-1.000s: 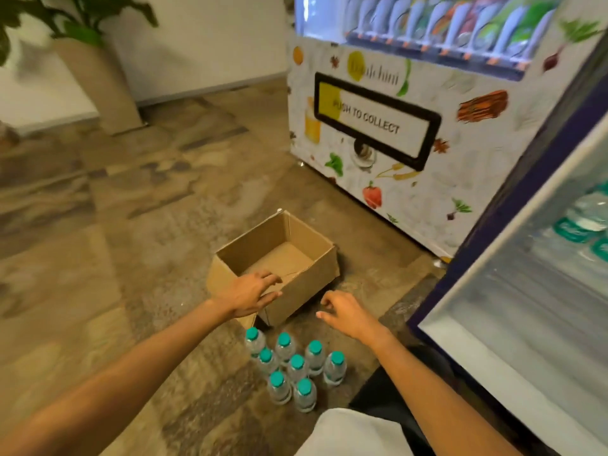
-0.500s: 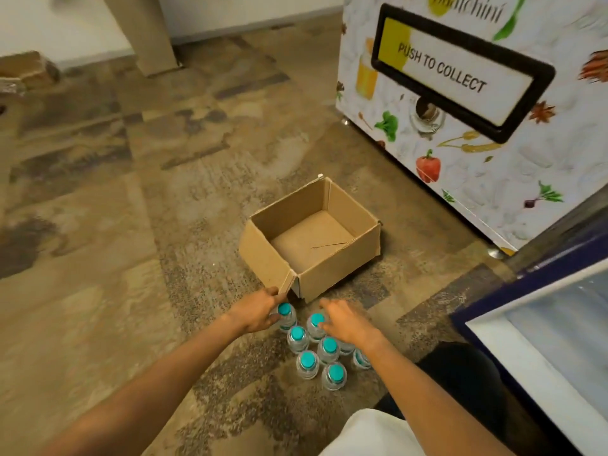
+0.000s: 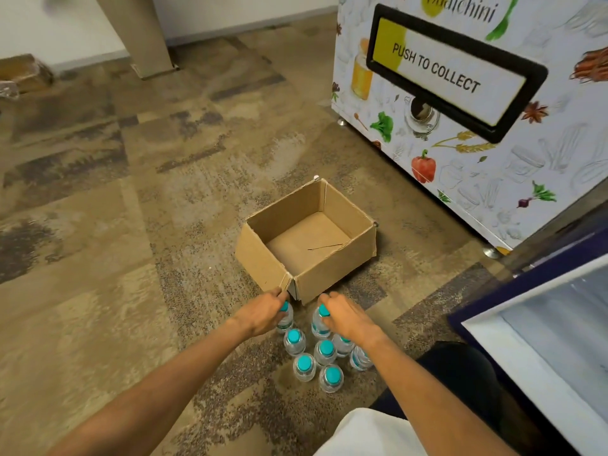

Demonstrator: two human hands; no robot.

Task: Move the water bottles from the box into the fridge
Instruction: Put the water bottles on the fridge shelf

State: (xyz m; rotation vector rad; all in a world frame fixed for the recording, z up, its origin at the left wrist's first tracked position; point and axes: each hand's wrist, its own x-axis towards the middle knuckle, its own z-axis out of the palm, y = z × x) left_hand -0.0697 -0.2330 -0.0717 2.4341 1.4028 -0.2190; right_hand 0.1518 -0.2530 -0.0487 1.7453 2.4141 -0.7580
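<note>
- Eight small clear plastic water bottles point(image 3: 294, 340) with teal caps stand upright in a tight cluster on the mottled brown-and-beige carpet point(image 3: 131, 258). They are just in front of the near corner of the box. None is inside the box and none is in the fridge.
- The open brown cardboard box point(image 3: 332, 274) sits on the carpet beyond the cluster. Its bottom is bare apart from one thin dark line.
- The left hand point(image 3: 263, 315) has its fingers curled round the upper part of the left bottle point(image 3: 285, 320), the one at the cluster's far-left corner. The teal cap shows at the fingertips, and the knuckles lie just beside the box's near corner.
- The right hand point(image 3: 345, 319) has its fingers clamped over the neck of the right bottle point(image 3: 319, 324), the far bottle next to the left one. Its cap peeps out at the thumb side.
- One second earlier the left hand lay on the box's near rim, and the right hand hovered beside the box with relaxed fingers. Half a second earlier both hands had dropped onto the cluster. Now each hand grips one bottle. The box and the six free bottles have kept their places.
- The dark-blue-framed, white-rimmed fridge point(image 3: 526, 373) fills the lower right, to the right of the cluster.
- A white vending machine point(image 3: 493, 166) printed with vegetables stands behind the box. Its black-framed flap reads "PUSH TO COLLECT".
</note>
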